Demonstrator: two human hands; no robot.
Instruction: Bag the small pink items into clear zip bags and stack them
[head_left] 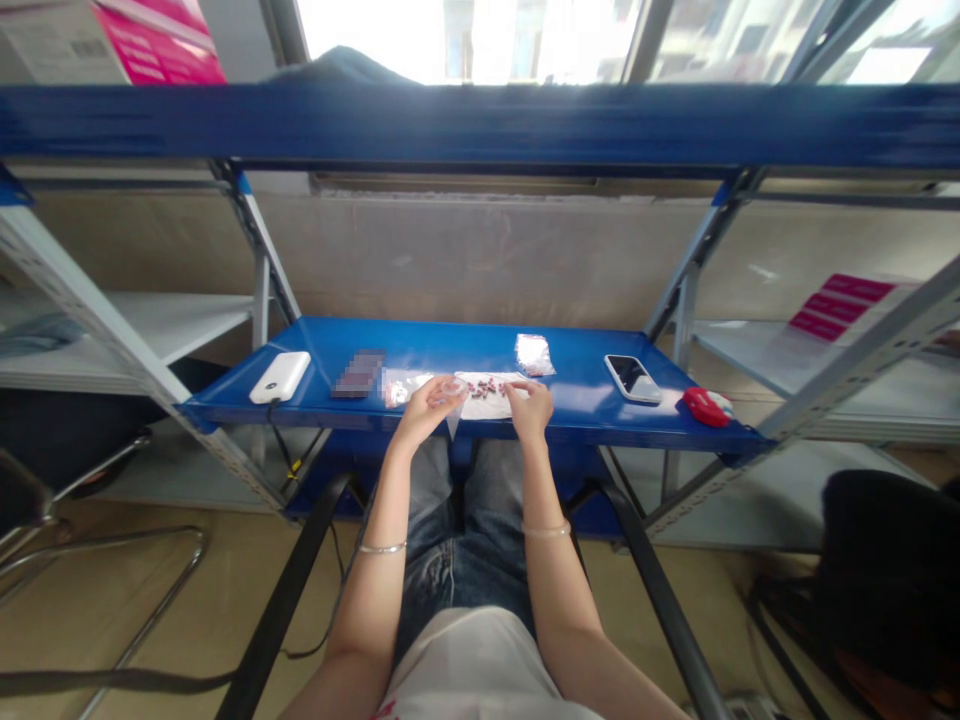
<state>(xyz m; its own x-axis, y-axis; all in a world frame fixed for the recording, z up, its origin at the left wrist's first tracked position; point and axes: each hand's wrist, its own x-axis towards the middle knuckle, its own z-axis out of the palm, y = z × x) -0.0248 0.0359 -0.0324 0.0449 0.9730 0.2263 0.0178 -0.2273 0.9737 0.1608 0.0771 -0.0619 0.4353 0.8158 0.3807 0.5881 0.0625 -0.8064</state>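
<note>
My left hand [430, 408] is closed at the left end of a white paper sheet [480, 409], its fingers pinching what looks like a small clear plastic bag [452, 424]. Several small dark red and brown pieces [486, 388], like beads, lie scattered on the white sheet between my hands. At the right end of that sheet, my right hand [532, 408] has thumb and fingertips pinched together, low over the pieces. Whatever sits between those fingertips is too small to make out.
On the blue shelf table [450, 345] are a white power bank [280, 377] with a cable, a blurred dark object [360, 375], plastic packets [401, 388], a white packet [533, 354], a phone [633, 379] and a red item [706, 406]. A blue beam [480, 125] crosses above.
</note>
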